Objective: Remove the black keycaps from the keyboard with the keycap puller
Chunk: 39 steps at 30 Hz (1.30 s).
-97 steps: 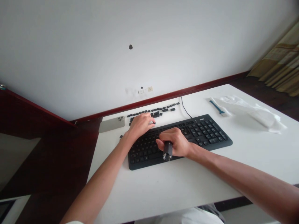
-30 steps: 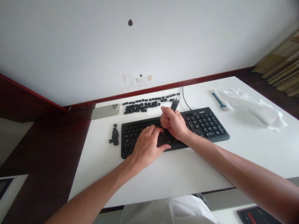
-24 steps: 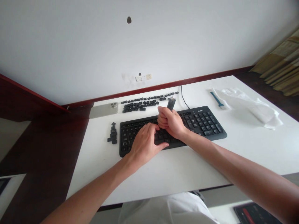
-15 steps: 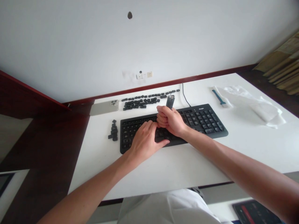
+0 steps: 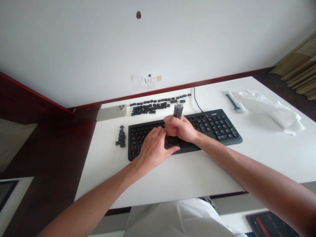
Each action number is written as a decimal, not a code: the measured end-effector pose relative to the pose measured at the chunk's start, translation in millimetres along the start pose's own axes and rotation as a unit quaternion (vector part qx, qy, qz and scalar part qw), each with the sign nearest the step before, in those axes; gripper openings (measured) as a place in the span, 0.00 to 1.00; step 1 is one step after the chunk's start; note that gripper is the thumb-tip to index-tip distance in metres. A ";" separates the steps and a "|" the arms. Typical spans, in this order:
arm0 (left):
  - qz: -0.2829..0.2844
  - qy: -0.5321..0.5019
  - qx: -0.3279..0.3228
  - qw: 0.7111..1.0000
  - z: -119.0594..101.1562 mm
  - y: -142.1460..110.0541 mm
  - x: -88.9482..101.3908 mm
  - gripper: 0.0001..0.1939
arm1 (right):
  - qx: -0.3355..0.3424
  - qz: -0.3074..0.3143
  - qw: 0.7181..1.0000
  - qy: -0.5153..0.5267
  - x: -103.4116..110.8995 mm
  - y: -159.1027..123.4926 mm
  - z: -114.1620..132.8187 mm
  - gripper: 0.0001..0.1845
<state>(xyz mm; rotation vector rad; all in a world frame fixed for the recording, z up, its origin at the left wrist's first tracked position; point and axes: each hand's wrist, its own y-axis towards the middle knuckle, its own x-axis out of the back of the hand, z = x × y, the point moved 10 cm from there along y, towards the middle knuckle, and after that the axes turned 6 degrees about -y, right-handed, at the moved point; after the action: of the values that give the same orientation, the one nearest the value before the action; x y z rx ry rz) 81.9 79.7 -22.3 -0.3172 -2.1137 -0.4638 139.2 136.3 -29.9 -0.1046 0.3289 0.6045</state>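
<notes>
A black keyboard (image 5: pixel 217 126) lies on the white table, several of its left and middle keys stripped of caps. In a fist, my right hand (image 5: pixel 181 128) grips a dark grey tool (image 5: pixel 177 112) held upright over the keyboard's middle. Its top end has a bit of metal; its lower end is hidden by my hands. My left hand (image 5: pixel 154 144) rests on the keyboard, thumb stretched out toward the front edge and fingertips against the right fist. Loose black keycaps (image 5: pixel 152 112) lie in rows behind the keyboard, with a smaller group of keycaps (image 5: pixel 121 140) to its left.
A phone (image 5: pixel 111 113) lies face down at the back left. On the right are a blue brush (image 5: pixel 232 102) and a crumpled clear plastic bag (image 5: pixel 278 110). The keyboard's cable (image 5: pixel 197 100) runs to the table's back edge, near the wall.
The top of the tool has tipped slightly to the left and toward me in my right fist. My left hand stays in place on the keyboard. The whole view has shifted slightly.
</notes>
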 end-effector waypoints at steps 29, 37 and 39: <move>0.020 -0.014 -0.025 0.999 -6.1 -6.3 -0.5 0.17 | 0.320 0.106 0.830 -0.445 -53.9 -74.2 28.3 0.20; 0.029 0.038 -0.059 0.997 -13.0 -8.5 -2.9 0.29 | 0.332 0.085 0.825 -0.449 -52.2 -74.2 29.1 0.18; 0.031 0.063 -0.072 0.995 -13.9 -8.6 -5.3 0.30 | 0.331 0.083 0.825 -0.451 -51.9 -74.0 28.2 0.18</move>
<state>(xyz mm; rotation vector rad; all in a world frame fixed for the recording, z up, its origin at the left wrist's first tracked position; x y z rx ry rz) 91.6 65.6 -21.5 -0.4246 -1.9468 -0.5862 149.2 53.1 14.0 0.8785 -0.3996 0.6182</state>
